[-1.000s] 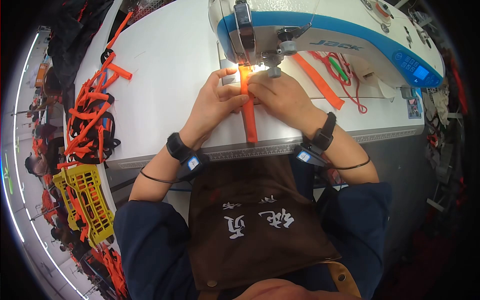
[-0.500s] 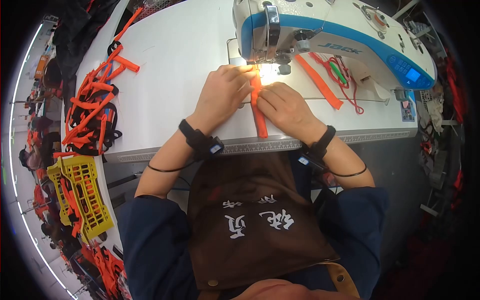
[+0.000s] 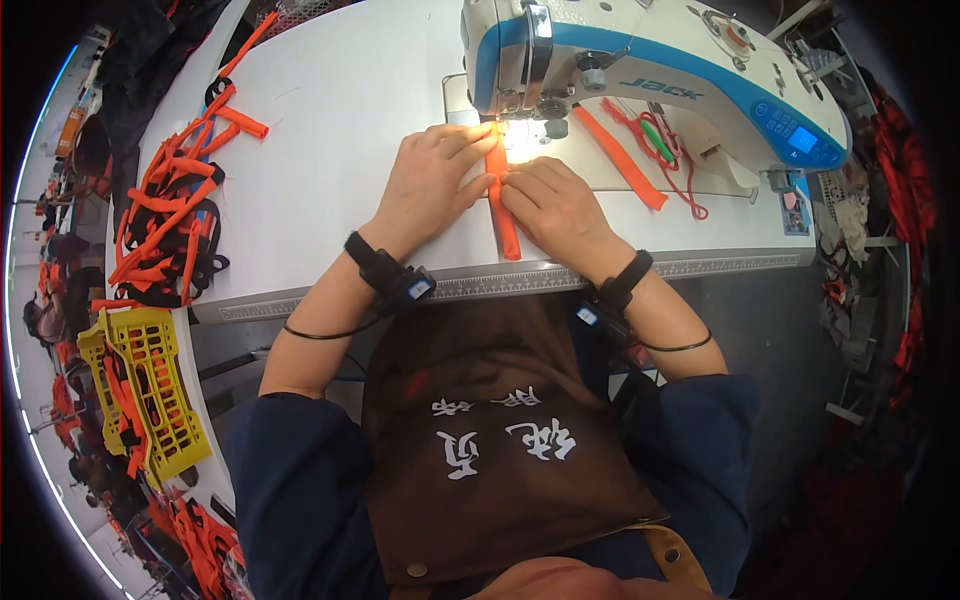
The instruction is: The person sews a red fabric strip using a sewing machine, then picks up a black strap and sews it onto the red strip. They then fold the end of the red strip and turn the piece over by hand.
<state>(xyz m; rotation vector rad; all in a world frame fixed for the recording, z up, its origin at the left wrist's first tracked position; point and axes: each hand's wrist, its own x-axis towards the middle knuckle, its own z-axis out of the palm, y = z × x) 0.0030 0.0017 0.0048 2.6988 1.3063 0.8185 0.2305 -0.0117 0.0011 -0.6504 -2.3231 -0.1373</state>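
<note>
A narrow orange fabric strip (image 3: 507, 228) lies lengthwise on the white sewing table, its far end under the needle area of the sewing machine (image 3: 640, 85). My left hand (image 3: 430, 178) is on the strip's left side, fingertips pressed on it close to the presser foot and thumb against its edge. From the right, my right hand (image 3: 562, 208) pinches the strip a little nearer to me, fingers curled. The strip's near end hangs free of both hands, close to the table's front edge. Bright lamp light washes out the stitching spot.
Another orange strip (image 3: 625, 160) lies right of the needle, beside a red cord (image 3: 690, 190) and a green-handled tool (image 3: 657, 143). A tangle of orange and black straps (image 3: 165, 215) covers the table's left side. Below it is a yellow basket (image 3: 180, 400). A ruler (image 3: 470, 288) runs along the front edge.
The whole view has shifted slightly, so everything appears a little further left and up. Both hands keep their hold on the strip, with no clear movement along it.
</note>
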